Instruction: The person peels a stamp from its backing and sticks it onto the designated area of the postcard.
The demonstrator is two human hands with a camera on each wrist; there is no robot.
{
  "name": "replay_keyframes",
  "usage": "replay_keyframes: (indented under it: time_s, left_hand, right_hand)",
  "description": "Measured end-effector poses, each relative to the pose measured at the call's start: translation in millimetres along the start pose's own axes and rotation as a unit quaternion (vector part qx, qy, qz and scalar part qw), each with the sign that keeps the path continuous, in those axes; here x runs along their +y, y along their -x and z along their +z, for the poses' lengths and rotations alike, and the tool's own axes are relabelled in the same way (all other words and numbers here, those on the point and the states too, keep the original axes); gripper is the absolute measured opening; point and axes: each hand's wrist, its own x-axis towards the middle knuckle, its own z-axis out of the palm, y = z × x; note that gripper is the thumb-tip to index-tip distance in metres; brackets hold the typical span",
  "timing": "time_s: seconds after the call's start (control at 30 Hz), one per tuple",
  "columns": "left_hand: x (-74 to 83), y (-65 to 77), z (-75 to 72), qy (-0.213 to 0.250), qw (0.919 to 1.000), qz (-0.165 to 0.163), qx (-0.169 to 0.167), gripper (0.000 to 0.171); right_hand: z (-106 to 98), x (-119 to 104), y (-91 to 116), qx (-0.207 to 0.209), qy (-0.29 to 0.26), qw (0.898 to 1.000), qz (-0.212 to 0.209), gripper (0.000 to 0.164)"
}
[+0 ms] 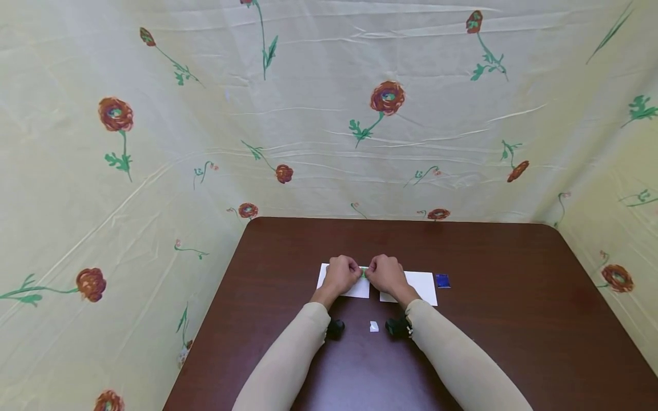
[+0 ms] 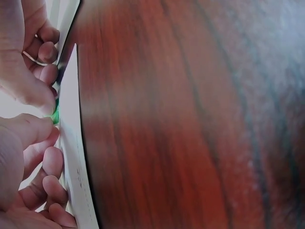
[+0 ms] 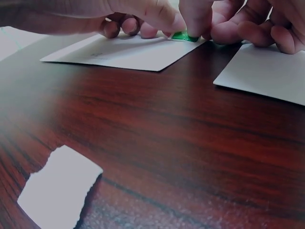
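Now pinching a green piece [image 3: 180, 36] with curled fingers [image 3: 195, 14] of left hand [image 1: 340, 275] and right hand [image 1: 388, 275], over the left white card [image 1: 358, 290].

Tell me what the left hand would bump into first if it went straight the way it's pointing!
Probably the right hand, just beyond the green piece that the left hand pinches. Exactly how close they are is hard to judge.
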Motion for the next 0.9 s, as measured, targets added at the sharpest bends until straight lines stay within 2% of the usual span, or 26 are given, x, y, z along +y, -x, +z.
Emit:
replay_keyframes:
  time_s: [0.3, 0.53, 0.67, 0.9]
  left_hand:
    - [3.1, 0.3, -0.2, -0.009, 0.9999, 0.004, 0.011, 0.014]
    - [6.2, 0.5, -1.0, -0.01, 0.9999, -0.014, -0.002, 0.008]
    - [7.3, 1.5, -1.1, -0.005, 0.9996, -0.024, -0.014, 0.016]
    - [8.1, 2.8, 0.7, 0.002, 0.9997, -0.018, -0.015, 0.01]
  right_hand:
    - [2.5, -0.6, -1.4, 0.001, 0.009, 1.0, 0.01, 0.028]
    - [0.6, -2.4, 0.3, -0.003, 0.014, 1.0, 0.017, 0.026]
    - [1.6, -2.2, 0.8, 0.003, 0.017, 1.0, 0.02, 0.025]
    - [3.8, -0.8, 1.5, 0.022, 0.026, 0.999, 0.003, 0.019]
